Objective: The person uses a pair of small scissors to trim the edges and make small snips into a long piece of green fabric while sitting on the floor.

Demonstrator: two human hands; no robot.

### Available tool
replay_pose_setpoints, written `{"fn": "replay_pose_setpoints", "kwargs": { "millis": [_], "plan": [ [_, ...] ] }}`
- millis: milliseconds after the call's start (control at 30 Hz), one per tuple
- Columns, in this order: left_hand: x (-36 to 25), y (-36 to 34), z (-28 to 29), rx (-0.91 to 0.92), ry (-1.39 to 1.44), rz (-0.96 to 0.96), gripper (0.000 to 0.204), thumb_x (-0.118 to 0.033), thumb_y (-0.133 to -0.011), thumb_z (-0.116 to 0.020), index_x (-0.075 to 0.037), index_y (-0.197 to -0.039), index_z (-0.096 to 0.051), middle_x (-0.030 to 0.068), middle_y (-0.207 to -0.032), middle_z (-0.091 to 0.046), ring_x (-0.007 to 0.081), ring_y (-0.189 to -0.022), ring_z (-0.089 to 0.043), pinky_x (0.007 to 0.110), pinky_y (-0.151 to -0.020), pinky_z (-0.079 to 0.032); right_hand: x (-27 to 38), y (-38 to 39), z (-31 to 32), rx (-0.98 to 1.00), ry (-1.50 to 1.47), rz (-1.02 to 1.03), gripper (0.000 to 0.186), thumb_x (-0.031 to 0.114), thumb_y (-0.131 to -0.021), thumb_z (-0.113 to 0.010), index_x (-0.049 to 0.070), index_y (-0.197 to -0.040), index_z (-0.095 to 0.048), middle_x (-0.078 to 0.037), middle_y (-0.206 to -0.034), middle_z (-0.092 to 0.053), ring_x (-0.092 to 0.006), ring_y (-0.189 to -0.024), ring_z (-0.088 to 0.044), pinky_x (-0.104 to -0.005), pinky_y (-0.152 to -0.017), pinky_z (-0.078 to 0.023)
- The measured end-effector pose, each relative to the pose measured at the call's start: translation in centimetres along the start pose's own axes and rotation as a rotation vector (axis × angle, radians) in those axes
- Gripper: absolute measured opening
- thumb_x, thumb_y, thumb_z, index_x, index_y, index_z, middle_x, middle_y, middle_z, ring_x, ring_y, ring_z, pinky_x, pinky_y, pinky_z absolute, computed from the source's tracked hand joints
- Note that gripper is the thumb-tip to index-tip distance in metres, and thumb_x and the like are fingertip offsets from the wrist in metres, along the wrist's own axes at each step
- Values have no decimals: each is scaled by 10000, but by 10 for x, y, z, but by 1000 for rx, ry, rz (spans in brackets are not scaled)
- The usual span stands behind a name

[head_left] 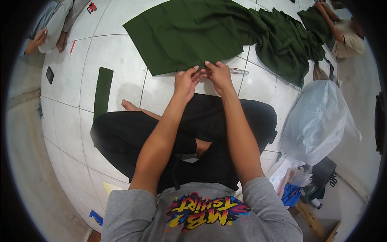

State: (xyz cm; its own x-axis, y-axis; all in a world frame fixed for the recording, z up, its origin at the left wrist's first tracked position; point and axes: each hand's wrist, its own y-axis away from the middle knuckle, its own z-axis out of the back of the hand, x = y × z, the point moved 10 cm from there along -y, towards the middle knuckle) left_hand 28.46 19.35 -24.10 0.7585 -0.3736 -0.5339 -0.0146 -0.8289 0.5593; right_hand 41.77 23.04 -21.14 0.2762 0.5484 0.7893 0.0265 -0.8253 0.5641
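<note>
The person sits on the white tile floor (pixel 66 117) with legs crossed, in black pants (pixel 121 131) and a gray shirt (pixel 129 213) with a bright print on the front. The big green cloth (pixel 189 36) is spread out on the floor in front of the legs, and its near edge comes right up to the hands. The left hand (pixel 186 83) pinches that edge between the thumb and fingers. The right hand (pixel 219 76) pinches it too, just beside the left one, so the fingertips almost meet. Some fingers are tucked under the cloth, so I cannot tell just how they bend. A small clear and red tool (pixel 240 71) lies by the right hand, close to the cloth. The far right part of the cloth is all bunched up, near another person (pixel 350 44) in a light shirt. A green strip (pixel 103 90) lies apart on the left, close to the knee. Farther left are a black phone-like thing (pixel 50 75) and a thin red stick (pixel 72 47). On the right, a big, puffy plastic bag (pixel 316 121) stands near the knee.
</note>
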Motion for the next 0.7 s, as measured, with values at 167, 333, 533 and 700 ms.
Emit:
{"fn": "replay_pose_setpoints", "kwargs": {
  "millis": [167, 333, 533, 700],
  "plan": [
    [-19, 9, -18, 29, -165, -15, 137, -63, -958, -652, 57, -1023, -642, 137, -1036, -676, 267, -1014, -692, 371, -863, -559, 6, -1, 3, 18, 36, 27, 152, 97, -959, -670, -44, -996, -628, -102, -921, -673, -163, -787, -680, -276, -641, -533],
    [-20, 7, -11, 18, -185, -17, 153, -79, -965, -653, 54, -1041, -646, 142, -1051, -699, 258, -1019, -697, 364, -870, -543, 3, 0, -3, 83, 15, 32, 170, 48, -882, -727, -39, -991, -630, -95, -907, -667, -167, -792, -678, -283, -671, -542],
    [-20, 9, -11, 6, -176, -12, 152, -89, -961, -663, 45, -1028, -643, 144, -1056, -699, 250, -1001, -690, 380, -885, -531, 2, 0, -3, 108, 41, 60, 215, -23, -808, -733, -37, -997, -631, -83, -890, -660, -159, -813, -662, -277, -687, -535],
    [-18, 10, -11, 11, -146, 0, 154, -93, -954, -671, 40, -1025, -643, 148, -1063, -695, 244, -991, -675, 384, -877, -530, 2, 4, -2, 100, 47, 42, 206, -18, -814, -712, -40, -1002, -631, -78, -894, -666, -152, -809, -652, -271, -689, -524]
  ]
}}
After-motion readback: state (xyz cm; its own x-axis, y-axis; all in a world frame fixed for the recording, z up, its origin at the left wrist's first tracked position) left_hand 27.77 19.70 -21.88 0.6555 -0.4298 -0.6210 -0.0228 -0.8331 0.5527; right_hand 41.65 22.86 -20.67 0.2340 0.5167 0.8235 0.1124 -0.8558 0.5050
